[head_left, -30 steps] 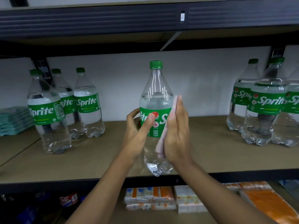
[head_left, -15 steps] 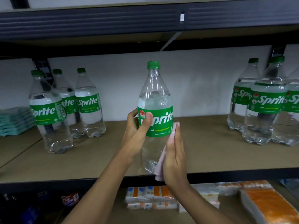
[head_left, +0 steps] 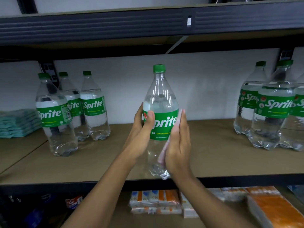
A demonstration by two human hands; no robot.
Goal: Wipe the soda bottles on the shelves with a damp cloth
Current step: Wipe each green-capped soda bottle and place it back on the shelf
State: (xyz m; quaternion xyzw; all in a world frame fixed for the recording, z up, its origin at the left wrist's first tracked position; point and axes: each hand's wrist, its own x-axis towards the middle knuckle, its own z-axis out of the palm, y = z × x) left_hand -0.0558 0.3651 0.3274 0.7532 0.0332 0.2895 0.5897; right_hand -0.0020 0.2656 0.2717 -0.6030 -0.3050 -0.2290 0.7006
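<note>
Three left bottles [head_left: 56, 115], three right bottles [head_left: 273, 111], left grip [head_left: 141, 129] clasping centre bottle [head_left: 160, 99], right grip [head_left: 178, 145] flat, pressing cloth [head_left: 162, 155]

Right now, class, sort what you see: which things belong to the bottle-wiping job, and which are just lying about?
Belongs to the job:
- held Sprite bottle, gripped by the left hand
- cloth, pressed on it by the right hand
- left bottle group
- right bottle group

Just lying about:
- teal stack
- orange-and-white packs on the lower shelf

Dim, even light; edges blurred, wide-angle bowing.
</note>
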